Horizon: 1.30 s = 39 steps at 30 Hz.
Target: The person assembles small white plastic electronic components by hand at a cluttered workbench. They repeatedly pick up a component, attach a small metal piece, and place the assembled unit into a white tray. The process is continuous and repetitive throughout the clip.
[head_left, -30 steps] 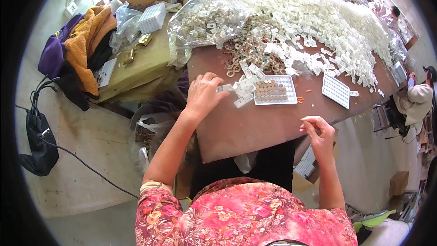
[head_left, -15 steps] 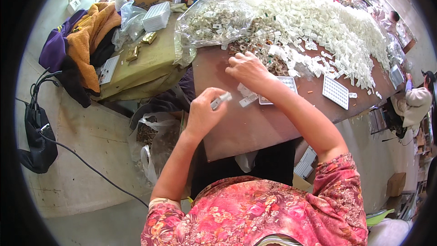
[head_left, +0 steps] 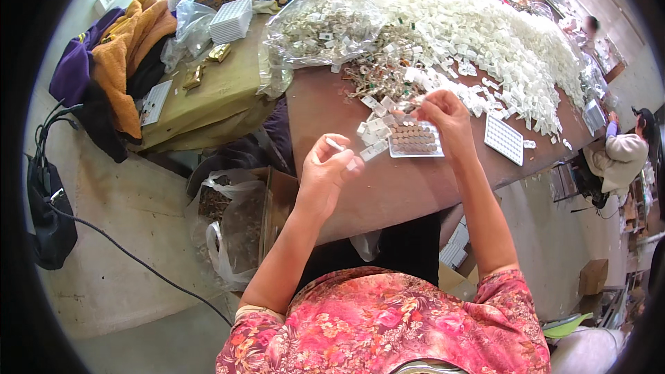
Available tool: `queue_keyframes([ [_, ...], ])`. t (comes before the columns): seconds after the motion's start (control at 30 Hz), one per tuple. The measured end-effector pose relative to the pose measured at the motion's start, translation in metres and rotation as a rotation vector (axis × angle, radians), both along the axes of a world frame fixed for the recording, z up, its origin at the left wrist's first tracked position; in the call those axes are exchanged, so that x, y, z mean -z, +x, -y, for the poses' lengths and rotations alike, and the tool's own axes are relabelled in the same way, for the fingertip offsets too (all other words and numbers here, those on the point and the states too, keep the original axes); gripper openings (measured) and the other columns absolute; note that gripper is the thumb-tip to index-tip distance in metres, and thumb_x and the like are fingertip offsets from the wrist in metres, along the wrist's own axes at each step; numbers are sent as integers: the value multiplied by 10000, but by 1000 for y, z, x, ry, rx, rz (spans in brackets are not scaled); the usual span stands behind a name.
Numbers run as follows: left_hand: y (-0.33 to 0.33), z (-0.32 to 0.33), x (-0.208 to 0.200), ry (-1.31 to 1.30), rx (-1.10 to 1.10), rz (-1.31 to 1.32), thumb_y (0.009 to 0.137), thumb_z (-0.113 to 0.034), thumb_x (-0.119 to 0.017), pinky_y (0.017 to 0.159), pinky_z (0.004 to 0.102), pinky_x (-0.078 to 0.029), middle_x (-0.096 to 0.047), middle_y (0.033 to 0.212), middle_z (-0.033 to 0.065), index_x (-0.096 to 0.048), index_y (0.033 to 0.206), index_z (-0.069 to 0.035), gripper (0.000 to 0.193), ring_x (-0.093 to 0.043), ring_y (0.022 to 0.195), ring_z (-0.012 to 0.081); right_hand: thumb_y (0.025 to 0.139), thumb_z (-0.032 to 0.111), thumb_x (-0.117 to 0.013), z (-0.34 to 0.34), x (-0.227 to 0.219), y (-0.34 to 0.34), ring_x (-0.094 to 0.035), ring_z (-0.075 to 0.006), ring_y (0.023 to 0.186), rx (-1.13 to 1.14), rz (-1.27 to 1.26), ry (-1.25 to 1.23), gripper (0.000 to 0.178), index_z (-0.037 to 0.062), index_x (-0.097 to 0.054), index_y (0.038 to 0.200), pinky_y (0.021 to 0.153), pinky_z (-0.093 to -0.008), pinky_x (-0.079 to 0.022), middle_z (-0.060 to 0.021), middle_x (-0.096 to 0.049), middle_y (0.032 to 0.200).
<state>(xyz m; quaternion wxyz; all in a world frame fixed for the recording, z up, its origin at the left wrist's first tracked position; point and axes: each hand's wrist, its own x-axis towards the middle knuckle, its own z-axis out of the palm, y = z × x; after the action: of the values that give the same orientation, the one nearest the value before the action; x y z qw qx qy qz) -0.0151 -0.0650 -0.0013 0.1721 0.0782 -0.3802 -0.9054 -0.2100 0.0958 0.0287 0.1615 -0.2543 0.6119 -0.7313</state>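
Note:
My left hand (head_left: 323, 174), above the near part of the brown table, is closed on a small white plastic piece (head_left: 335, 144). Farther right, my right hand (head_left: 450, 119) is raised with thumb and fingers pinched together; a small whitish-brown thing shows at its fingertips, too unclear to name. Just below and left of it lies a white tray (head_left: 417, 156) bearing rows of round, brownish pieces. Loose white plastic pieces (head_left: 374, 128) lie between the tray and my left hand. Beyond, a tangled brown and white pile (head_left: 381, 73) spreads over the table.
A large heap of white plastic pieces (head_left: 485, 34) covers the far table, beside a clear bag (head_left: 325, 24) of small parts. An empty-looking dimpled tray (head_left: 504, 138) lies right. Left are a cloth-covered surface (head_left: 228, 90) and a box with a plastic bag (head_left: 228, 228). Other people work at right.
My right hand has drawn back from the brown pile, to the right and nearer, uncovering the tray. My left hand stays at about the same place with the white piece.

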Motion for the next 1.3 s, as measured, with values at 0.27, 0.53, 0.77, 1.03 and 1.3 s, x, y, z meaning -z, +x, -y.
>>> queue_keyframes([
  [0.27,-4,-65,0,497,166,34,885,-64,-570,857,318,-532,-556,1161,134,-407,1321,7,471,-607,978,238,940,36,-565,-51,28,72,-689,-223,933,-121,742,-571,101,71,-551,1034,810,-336,-593,-66,-669,943],
  [0.53,-6,-85,1,-270,-164,57,898,-81,-659,726,230,-451,-623,943,52,-564,1138,12,274,-570,815,95,944,46,-567,-52,30,118,-667,-179,956,-50,614,-487,98,76,-531,1030,854,-286,-550,-99,-659,1025],
  [0.77,-7,-82,2,72,-131,-25,957,-100,-575,685,214,-418,-602,1003,70,-566,1086,5,166,-516,781,75,928,29,-583,-52,32,124,-638,-150,914,-137,545,-514,91,49,-529,999,844,-302,-535,-95,-647,974],
  [1.03,-2,-73,7,291,77,-174,962,-115,-577,806,222,-478,-639,1050,67,-586,1122,-23,185,-575,887,80,898,5,-595,-65,30,119,-614,-154,935,-216,274,-273,125,24,-545,1011,854,-294,-492,-88,-636,985],
  [1.3,-1,-85,-1,-85,-78,20,923,-50,-609,720,202,-435,-647,986,55,-596,1046,-15,128,-544,804,66,780,13,-706,-66,-8,121,-634,-243,909,187,-729,252,271,28,-619,1037,818,-339,-498,-98,-644,944],
])
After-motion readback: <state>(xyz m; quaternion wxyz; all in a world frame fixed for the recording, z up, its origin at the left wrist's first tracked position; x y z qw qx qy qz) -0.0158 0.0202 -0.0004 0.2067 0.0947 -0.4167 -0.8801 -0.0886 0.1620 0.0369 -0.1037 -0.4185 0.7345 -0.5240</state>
